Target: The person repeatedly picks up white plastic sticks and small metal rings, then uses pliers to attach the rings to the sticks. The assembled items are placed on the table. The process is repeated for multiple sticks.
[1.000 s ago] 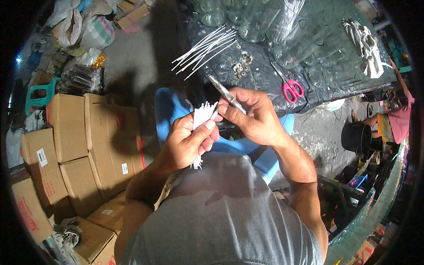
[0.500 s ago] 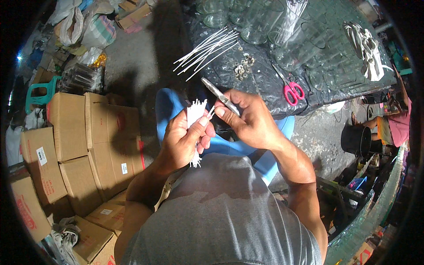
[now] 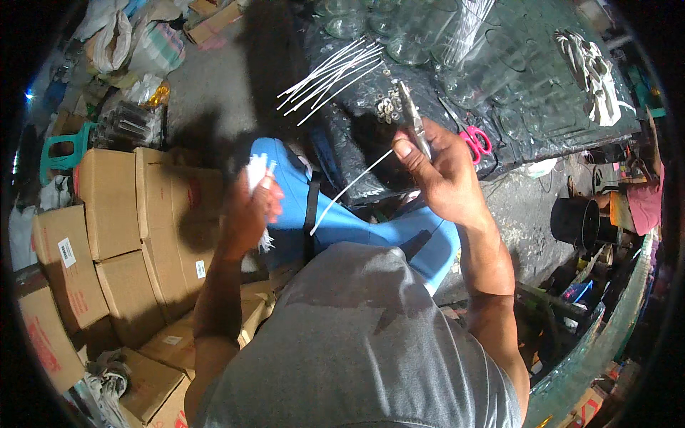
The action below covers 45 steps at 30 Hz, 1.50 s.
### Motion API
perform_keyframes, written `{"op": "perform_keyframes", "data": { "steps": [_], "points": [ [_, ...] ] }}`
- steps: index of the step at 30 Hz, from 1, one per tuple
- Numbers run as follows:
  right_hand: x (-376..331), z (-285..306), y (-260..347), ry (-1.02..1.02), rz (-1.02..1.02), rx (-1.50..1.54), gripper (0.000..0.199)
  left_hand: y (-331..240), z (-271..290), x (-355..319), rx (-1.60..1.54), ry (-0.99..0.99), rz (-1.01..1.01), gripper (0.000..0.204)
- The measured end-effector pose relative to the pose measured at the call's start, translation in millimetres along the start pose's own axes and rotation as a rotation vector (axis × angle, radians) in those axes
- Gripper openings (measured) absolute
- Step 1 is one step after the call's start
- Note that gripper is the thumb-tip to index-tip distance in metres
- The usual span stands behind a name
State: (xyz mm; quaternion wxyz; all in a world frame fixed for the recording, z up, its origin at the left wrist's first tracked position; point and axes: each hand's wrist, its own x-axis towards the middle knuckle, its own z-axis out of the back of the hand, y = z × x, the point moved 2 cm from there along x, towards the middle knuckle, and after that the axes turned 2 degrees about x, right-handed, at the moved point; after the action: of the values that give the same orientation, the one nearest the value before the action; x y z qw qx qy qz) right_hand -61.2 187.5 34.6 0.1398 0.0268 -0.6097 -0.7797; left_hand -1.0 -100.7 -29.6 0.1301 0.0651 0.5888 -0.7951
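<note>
My left hand (image 3: 245, 214), a little smeared by motion, is closed round a bundle of white wicks (image 3: 258, 170) by my left thigh. The bundle's ends stick out above and below the fist. In my right hand (image 3: 449, 175) is a pair of metal pliers (image 3: 412, 114), jaws pointing up over the table edge. Between that hand's thumb and finger a single white wick (image 3: 349, 187) is pinched, hanging down to the left. Loose white wicks (image 3: 332, 77) lie on the black-covered table (image 3: 357, 143). Small metal pieces (image 3: 389, 108) are heaped just beyond the pliers.
Pink-handled scissors (image 3: 477, 144) lie right of my right hand. Clear glass jars (image 3: 492, 64) crowd the far table, one holding more wicks (image 3: 467, 32). A white cloth bundle (image 3: 592, 78) sits far right. Cardboard boxes (image 3: 107, 207) are stacked at my left.
My hands have moved apart: the left with its bundle went left, the right went right and up. A single wick now hangs from my right hand, away from the bundle.
</note>
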Motion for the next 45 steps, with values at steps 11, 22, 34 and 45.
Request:
{"op": "perform_keyframes", "data": {
  "steps": [11, 22, 34, 45],
  "points": [
    [-9.5, -28.2, 10.0, 0.137, -0.007, -0.047, 0.014, -72.8, -55.3, -3.9, -0.055, 0.251, -0.342, 0.015],
    [-14.1, -34.1, -8.0, 0.096, -0.092, 0.446, 0.006, -60.6, -63.9, -7.4, -0.387, 0.231, -0.184, 0.012],
    [-15.6, -42.8, -8.1, 0.038, -0.132, 0.441, 0.006, -69.1, -62.3, -5.2, -0.35, 0.297, -0.263, 0.011],
    [-20.6, -48.4, -8.7, -0.039, -0.075, 0.317, 0.008, -58.6, -62.3, -5.9, -0.463, 0.249, -0.175, 0.009]
  ]
}}
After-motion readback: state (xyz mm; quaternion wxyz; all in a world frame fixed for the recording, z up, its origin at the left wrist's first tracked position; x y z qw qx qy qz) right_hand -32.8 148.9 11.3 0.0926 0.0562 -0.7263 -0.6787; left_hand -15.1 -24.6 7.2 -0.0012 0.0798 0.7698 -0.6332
